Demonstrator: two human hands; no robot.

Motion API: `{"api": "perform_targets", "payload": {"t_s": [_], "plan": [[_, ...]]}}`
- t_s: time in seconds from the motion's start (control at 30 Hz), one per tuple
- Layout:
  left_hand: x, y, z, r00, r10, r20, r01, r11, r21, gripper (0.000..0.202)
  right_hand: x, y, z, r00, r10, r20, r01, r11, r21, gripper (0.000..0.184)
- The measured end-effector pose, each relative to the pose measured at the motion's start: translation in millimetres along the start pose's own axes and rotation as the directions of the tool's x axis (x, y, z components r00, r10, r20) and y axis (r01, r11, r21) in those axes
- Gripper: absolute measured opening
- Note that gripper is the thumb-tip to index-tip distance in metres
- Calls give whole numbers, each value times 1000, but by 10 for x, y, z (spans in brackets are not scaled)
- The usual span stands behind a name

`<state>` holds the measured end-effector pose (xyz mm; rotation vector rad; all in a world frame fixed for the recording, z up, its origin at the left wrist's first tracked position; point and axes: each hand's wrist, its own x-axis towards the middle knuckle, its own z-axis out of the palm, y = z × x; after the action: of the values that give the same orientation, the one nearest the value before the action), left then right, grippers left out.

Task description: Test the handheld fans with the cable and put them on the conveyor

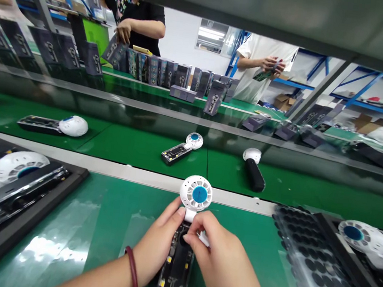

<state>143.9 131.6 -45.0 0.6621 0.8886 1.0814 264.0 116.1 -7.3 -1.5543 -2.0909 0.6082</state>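
In front of me a handheld fan point(177, 267) points away, with a white round head, a blue hub and a dark see-through handle showing a circuit board. My left hand point(162, 234) is closed around the left side of its handle, thumb near the white neck. Thumb and index finger of my right hand point(211, 241) pinch together over the upper handle. A small black round sticker point(183, 240) shows at those fingertips, partly hidden by them. Something white shows under the right palm; what it is I cannot tell.
Clear sheets of black round stickers point(320, 266) lie right, beside a tray of fans point(349, 260). Another black tray point(75, 179) with fans stands left. Several fans point(176, 153) lie on the green belt point(131, 142). Beyond it, co-workers handle boxes point(215, 98). A shelf point(232, 2) hangs overhead.
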Motion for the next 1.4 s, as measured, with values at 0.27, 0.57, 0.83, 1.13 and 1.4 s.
{"api": "perform_targets", "payload": {"t_s": [0.27,0.57,0.83,1.13,1.4], "plan": [[8,-15,-7,1000,-20,20,21,1000,-4,39,7,4,20,1000,-2,3,2,1000,-9,24],[17,-40,-37,1000,-26,9,26,1000,-4,38,-47,57,115,984,-145,-107,140,989,-50,15],[16,-17,-34,997,-15,80,16,1000,-16,33,-84,93,189,967,-86,-241,80,996,-35,16],[-31,57,-47,973,-99,209,92,995,45,62,-194,344,-50,856,500,132,-342,356,869,29],[-89,92,-23,959,-57,277,61,998,-7,68,-319,424,-139,842,375,387,-387,-78,919,36]]}}
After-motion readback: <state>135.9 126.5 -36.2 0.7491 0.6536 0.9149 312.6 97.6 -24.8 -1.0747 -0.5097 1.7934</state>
